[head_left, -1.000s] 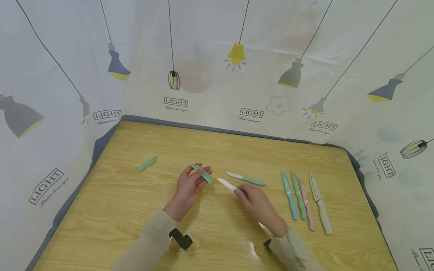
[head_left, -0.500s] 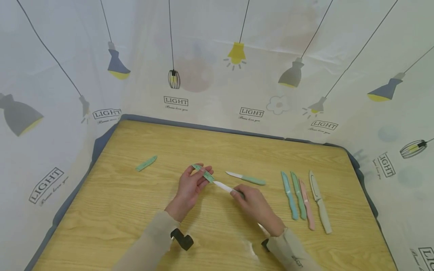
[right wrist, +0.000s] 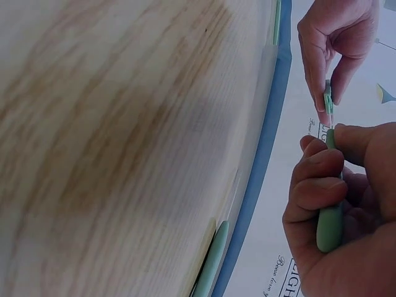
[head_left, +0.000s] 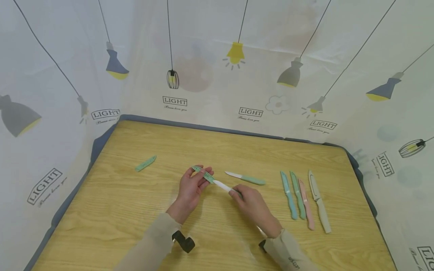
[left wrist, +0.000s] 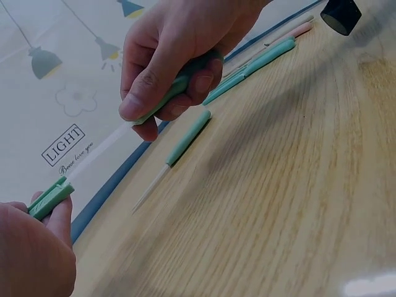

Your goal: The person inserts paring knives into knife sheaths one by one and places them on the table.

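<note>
My left hand (head_left: 190,190) pinches a green knife sheath (head_left: 207,176) between thumb and fingers, its mouth toward the right. My right hand (head_left: 254,203) grips the green handle (right wrist: 330,226) of a paring knife with a white blade (head_left: 222,185). The blade's tip is right at the sheath's mouth, with most of the blade showing outside. In the left wrist view the blade runs in line with the green sheath (left wrist: 52,199). A second green-handled knife (head_left: 252,180) lies bare-bladed on the table just beyond my right hand.
Another green sheath (head_left: 145,163) lies at the left of the wooden table (head_left: 118,210). At the right, sheathed knives lie side by side: blue (head_left: 289,196), green (head_left: 299,197), pink (head_left: 307,207) and a larger off-white one (head_left: 320,203). A printed curtain surrounds the table.
The right hand has moved slightly left, bringing the knife's tip from apart to the mouth of the sheath. The left hand keeps its pinch on the sheath, nearly still.
</note>
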A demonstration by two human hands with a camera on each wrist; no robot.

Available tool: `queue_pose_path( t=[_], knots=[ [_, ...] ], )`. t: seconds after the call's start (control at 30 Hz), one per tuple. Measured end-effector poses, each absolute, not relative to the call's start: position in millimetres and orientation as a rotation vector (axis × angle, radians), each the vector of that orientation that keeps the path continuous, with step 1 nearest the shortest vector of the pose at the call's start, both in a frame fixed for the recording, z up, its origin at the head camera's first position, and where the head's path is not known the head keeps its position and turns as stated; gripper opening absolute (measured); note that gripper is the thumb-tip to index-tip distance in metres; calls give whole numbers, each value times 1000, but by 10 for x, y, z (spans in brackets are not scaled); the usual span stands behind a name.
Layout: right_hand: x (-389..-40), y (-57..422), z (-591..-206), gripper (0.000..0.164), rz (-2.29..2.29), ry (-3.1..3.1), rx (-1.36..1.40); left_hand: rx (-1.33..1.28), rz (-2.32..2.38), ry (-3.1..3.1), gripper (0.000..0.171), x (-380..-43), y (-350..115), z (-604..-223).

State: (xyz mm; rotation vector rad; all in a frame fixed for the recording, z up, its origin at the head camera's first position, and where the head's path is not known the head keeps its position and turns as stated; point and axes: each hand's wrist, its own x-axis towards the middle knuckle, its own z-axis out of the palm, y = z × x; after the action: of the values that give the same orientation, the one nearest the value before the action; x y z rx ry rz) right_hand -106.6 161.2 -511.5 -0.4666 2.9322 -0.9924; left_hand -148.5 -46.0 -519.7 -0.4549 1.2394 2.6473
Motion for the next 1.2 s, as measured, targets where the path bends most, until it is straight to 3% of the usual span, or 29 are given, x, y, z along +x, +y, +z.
queue_pose_path(
  t=[0.6, 1.2],
  knots=[
    [-1055, 1554, -5111, 21, -897, 2952, -474, -471, 2629, 1245, 46, -1435, -438, -5231],
    [-1053, 1487, -5078, 21, -877, 2932, -466, -444, 2623, 1238, 33, -1392, -346, -5251]
  ],
)
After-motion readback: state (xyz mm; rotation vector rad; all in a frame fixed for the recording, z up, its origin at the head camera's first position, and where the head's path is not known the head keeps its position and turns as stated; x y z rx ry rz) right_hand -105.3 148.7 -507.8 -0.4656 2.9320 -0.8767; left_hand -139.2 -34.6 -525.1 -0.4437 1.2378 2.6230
